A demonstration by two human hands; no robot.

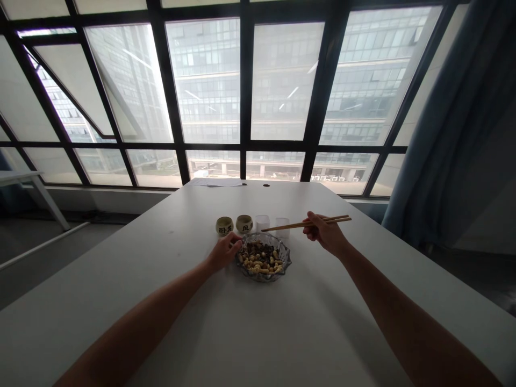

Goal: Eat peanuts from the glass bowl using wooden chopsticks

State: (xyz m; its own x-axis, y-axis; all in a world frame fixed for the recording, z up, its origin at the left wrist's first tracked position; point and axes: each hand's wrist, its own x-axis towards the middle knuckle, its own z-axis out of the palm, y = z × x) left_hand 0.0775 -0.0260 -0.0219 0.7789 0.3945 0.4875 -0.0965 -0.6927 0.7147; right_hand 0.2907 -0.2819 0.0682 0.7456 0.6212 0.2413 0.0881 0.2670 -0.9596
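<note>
A clear glass bowl (284, 264) with a scalloped rim stands on the white table, holding a mix of peanuts (262, 265) and small dark pieces too small to name. At its left rim is my left hand (226, 250), thumb and fingers closed on the edge. My right hand (320, 230) grips a pair of wooden chopsticks (296, 224), their tips pointing left above the bowl's far rim. Just behind the bowl stand two cream cups with dark characters, a left one (224, 226) and a right one (244, 223), beside two translucent white cups (262, 222).
The long white table (226, 328) reaches toward a large window. White paper (215, 182) lies at its far end, near a dark round hole (266, 185). A blue curtain (435, 140) hangs at right; another white table (24, 176) stands at left.
</note>
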